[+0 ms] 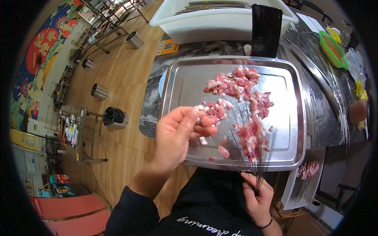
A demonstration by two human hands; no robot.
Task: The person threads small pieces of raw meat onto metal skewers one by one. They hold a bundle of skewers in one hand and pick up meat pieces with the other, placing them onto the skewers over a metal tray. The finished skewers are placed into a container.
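Observation:
My left hand (177, 132) pinches a small pale piece of raw meat (200, 109) between thumb and fingertips, over the left part of a metal tray (183, 79). In my right hand (260, 194), at the tray's near edge, is a bunch of thin metal skewers (257, 174). One skewer slants up to my left fingers with a single pink meat piece (223, 152) partway along it. Blurred meat (252, 141) overlaps the other skewers; how much is threaded on them I cannot tell. Loose cut meat (233, 82) lies in a heap on the tray, with a smaller pile (217, 110) beside my left fingers.
Behind the tray stand a white plastic tub (203, 26) of skewers and an upright black panel (266, 31). Bare skewers (316, 73) and a green basket (333, 50) lie right on the marble-patterned tabletop (150, 112). Lower right, a white container (291, 191) holds meat-loaded skewers (308, 169).

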